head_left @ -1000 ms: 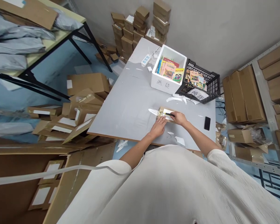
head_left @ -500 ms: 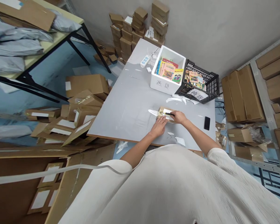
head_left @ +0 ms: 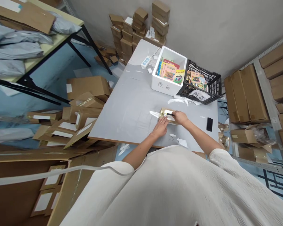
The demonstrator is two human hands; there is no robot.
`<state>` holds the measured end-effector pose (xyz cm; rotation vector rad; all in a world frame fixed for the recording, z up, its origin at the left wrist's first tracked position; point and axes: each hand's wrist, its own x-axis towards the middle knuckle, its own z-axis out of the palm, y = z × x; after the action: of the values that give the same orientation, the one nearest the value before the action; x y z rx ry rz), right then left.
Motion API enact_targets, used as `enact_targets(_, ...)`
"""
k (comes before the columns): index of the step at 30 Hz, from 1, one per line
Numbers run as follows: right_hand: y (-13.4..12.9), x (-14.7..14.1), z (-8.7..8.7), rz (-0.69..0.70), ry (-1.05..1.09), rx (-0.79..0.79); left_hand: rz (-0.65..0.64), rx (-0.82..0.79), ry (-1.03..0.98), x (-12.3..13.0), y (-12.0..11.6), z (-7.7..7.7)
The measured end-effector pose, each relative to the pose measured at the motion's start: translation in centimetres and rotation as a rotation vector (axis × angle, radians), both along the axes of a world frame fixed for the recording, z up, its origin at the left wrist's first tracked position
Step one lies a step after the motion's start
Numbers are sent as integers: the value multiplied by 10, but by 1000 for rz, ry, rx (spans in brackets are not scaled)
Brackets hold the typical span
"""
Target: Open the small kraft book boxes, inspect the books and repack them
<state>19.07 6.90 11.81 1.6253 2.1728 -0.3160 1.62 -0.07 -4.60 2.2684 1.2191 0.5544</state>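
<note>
A small cardboard box (head_left: 163,111) with clear tape and a white label lies on the grey table. My left hand (head_left: 160,127) rests on its near left side, fingers stretched out and pressing on the top. My right hand (head_left: 180,118) is closed round a slim black pen-shaped tool (head_left: 170,114), whose tip points left over the white label. Whether it is a marker or a cutter I cannot make out. Just left of the box is a white paper strip (head_left: 154,114). Part of the box is hidden under both hands.
Behind the box stand a white foam box (head_left: 166,88) and a black crate (head_left: 205,80), both holding booklets. A phone (head_left: 209,124) lies to the right, a power strip (head_left: 146,62) at the back. Cardboard boxes (head_left: 88,86) crowd the floor at left; a metal shelf (head_left: 266,83) stands at right.
The black tool's tip has shifted slightly to the left over the label, and my right hand has moved a little with it. My left hand and the box have stayed almost in place.
</note>
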Motion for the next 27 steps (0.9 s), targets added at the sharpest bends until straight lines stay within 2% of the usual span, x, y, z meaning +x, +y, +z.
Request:
enact_targets(11, -2, 18, 6, -58, -16, -26, 27, -2, 19, 1, 2, 3)
enact_targets(16, -6, 31, 12, -80, -98, -63, 29, 1, 61, 5, 5, 3)
enact_targets(23, -20, 87, 26, -153, -167, -70, 48, 1, 124, 9, 11, 8)
enact_targets(27, -30, 120, 30, -206, -126, -72, 46, -2, 167, 10, 12, 14)
